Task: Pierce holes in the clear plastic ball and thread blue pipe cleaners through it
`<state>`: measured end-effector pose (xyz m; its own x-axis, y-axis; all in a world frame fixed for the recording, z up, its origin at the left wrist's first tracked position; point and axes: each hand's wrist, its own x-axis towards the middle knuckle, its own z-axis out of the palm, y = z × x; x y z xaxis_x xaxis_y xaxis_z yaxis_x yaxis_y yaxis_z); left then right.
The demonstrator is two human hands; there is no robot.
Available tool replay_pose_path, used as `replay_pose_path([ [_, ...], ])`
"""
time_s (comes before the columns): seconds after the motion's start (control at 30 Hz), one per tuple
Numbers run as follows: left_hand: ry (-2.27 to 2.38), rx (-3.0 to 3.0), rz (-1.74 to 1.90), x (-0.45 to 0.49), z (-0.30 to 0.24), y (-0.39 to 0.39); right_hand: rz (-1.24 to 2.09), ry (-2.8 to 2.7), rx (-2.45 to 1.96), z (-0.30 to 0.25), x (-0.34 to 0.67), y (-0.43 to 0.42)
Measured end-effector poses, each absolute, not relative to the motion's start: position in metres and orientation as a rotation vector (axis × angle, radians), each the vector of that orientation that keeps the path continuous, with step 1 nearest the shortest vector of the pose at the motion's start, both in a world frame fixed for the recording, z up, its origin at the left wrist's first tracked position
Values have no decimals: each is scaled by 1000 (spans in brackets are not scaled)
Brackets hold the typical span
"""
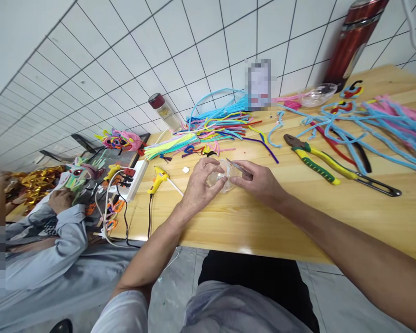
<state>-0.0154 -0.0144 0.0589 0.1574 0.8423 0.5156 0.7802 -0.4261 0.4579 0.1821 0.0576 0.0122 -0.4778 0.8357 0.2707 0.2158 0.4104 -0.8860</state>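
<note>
Over the wooden table, my left hand (203,182) grips a clear, rounded plastic piece (226,170) between thumb and fingers. My right hand (261,182) is closed around a slim grey metal tool (239,167) with a narrow tip, which points toward the plastic; its exact kind is hard to make out. The right fingertips are at the plastic's right edge. Left of my hands lies a yellow glue gun (157,180) with a white glue stick in its back. To the right rest pliers (312,159) with yellow and green handles.
Bundled pipe cleaners (215,125) lie behind my hands, and blue and pink ones (398,127) at the right. A red thermos (355,44), a glass bottle (164,111) and a phone (259,85) stand by the tiled wall. Left are a power strip (133,178) and a co-worker's hand (60,200).
</note>
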Motion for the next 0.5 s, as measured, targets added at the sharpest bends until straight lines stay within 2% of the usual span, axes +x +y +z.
replay_pose_path([
  [0.37, 1643, 2373, 981, -6, 60, -20, 1062, -1916, -856, 9, 179, 56],
  [0.5, 1758, 2013, 1238, -14, 51, -16, 1087, -1909, -859, 11, 177, 54],
])
